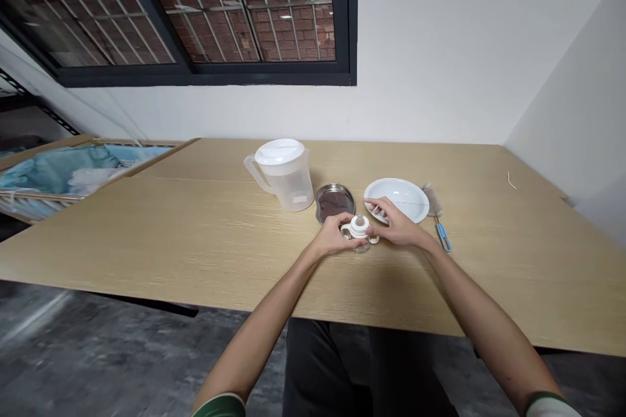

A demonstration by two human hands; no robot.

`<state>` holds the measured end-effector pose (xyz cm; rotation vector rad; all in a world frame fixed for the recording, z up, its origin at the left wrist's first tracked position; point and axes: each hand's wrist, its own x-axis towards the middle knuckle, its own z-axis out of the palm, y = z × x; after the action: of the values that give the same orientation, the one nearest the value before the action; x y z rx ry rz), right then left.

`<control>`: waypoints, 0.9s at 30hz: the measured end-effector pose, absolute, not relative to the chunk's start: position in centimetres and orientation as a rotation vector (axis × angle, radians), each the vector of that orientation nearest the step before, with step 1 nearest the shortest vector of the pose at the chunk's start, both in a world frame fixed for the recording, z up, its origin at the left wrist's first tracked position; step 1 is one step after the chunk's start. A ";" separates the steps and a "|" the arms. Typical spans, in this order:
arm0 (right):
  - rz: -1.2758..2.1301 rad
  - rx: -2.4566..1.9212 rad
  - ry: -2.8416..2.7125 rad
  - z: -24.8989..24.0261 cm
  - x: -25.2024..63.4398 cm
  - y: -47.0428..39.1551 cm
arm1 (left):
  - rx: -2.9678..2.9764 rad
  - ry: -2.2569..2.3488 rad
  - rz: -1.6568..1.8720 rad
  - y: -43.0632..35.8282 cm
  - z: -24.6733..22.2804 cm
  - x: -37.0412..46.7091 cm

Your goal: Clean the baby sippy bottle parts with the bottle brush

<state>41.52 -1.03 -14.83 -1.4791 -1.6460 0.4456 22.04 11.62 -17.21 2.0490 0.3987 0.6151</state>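
Note:
A small clear baby bottle (360, 228) with a white collar, a teat on top and white side handles stands upright near the middle of the table. My left hand (336, 235) is wrapped round its left side, by the left handle. On the other side, my right hand (395, 224) has its thumb near the collar and right handle, with its fingers spread above the rim of a white oval bowl (415, 203). Just behind my left hand lies a round metal dish (336, 199).
A translucent lidded pitcher (291, 179) stands left of the dish. Right of the bowl is a brush with a blue handle (444, 236). A crib with blue cloth (63, 169) adjoins the wooden table (195, 234) at left. A wall and barred window rise behind.

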 end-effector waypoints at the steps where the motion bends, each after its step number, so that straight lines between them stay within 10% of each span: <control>1: 0.420 -1.490 -1.591 -15.0 41.7 -1.3 | 2.047 0.396 0.613 11.7 -17.3 22.1; 27: 0.415 -1.199 -1.199 -15.8 36.9 -1.1 | 2.039 0.297 0.640 11.4 -17.4 21.9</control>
<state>36.91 -1.07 -15.81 -1.1991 -1.1988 0.4153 21.85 11.44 -17.38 2.0390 0.2968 0.6400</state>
